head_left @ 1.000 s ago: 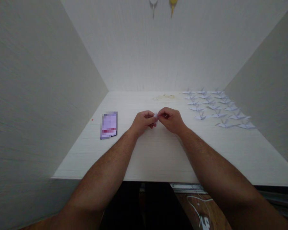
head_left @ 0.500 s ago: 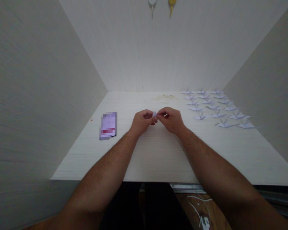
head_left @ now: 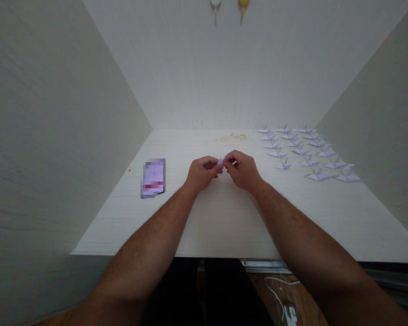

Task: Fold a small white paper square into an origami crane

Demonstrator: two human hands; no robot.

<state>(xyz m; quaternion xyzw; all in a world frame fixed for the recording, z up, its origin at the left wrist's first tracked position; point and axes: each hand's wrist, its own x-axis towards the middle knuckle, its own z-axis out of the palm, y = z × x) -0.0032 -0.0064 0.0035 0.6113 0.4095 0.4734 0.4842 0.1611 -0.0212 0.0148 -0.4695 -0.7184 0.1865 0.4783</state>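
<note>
Over the middle of the white table [head_left: 217, 226], a small piece of folded white paper [head_left: 220, 162] is pinched between my two hands. My left hand [head_left: 202, 173] grips it from the left, thumb on the near side, fingers curled behind. From the right, my right hand [head_left: 240, 168] pinches its edge between thumb and forefinger. Most of the paper is covered by my fingers, so its exact shape cannot be made out. Several folded paper cranes [head_left: 308, 162] stand in rough rows on the table to the right.
A phone or tablet [head_left: 153, 177] with a blurred screen lies at the left, near a small orange speck [head_left: 129, 170]. Walls close in the table at the back and both sides. Two hooks [head_left: 244, 7] hang on the back wall. White cables [head_left: 275, 292] lie on the floor below.
My right hand has shifted very slightly up, its fingertips moving a little on the paper's edge. The left hand keeps its hold almost unmoved, and the cranes stay in place.
</note>
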